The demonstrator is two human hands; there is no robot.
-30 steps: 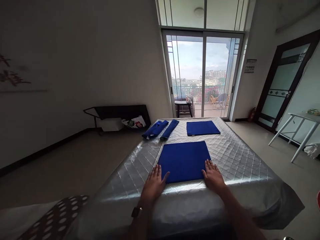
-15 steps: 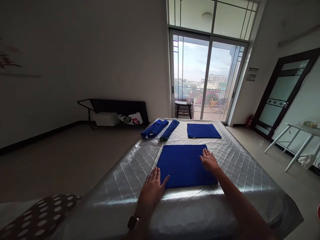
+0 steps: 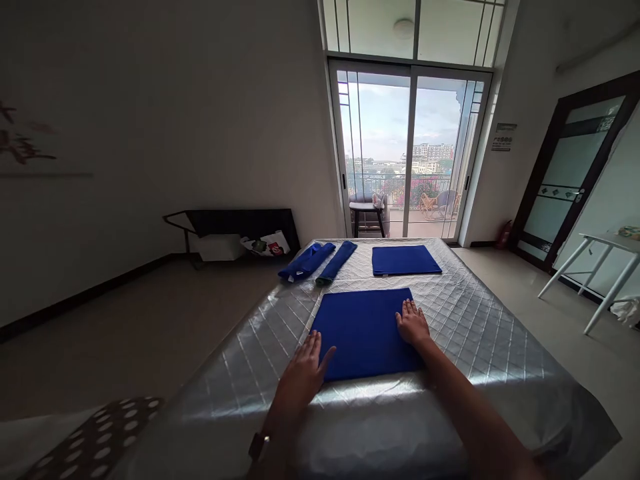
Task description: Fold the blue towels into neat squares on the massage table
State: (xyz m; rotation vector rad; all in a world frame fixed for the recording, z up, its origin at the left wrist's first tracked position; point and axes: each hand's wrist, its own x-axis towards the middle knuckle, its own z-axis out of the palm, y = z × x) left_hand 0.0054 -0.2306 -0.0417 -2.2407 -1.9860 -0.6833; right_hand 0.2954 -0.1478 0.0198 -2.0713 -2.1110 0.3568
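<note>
A flat blue folded cloth (image 3: 363,333) lies in front of me on the table's silver quilted cover (image 3: 250,360). At its left edge rests my left hand (image 3: 306,367), fingers stretched out and thumb apart, over the border of the cloth. My right hand (image 3: 413,322) lies flat on the right edge, its fingers pointing away from me. Neither hand grips anything. Farther back on the right is a second blue folded cloth (image 3: 407,260). Two rolled blue bundles, a looser one (image 3: 307,261) and a tighter roll (image 3: 337,263), lie at the back left.
Behind the table is a glass sliding door (image 3: 410,153) with a stool (image 3: 367,212) beyond it. A black folded frame (image 3: 245,223) and a white box (image 3: 219,247) stand by the left wall. A white table (image 3: 610,241) stands right; polka-dot fabric (image 3: 107,437) is at lower left.
My view has turned slightly to the left. Both hands stay flat at the cloth's two sides, the right one a little nearer me along its edge. The bundles and far cloth have not moved.
</note>
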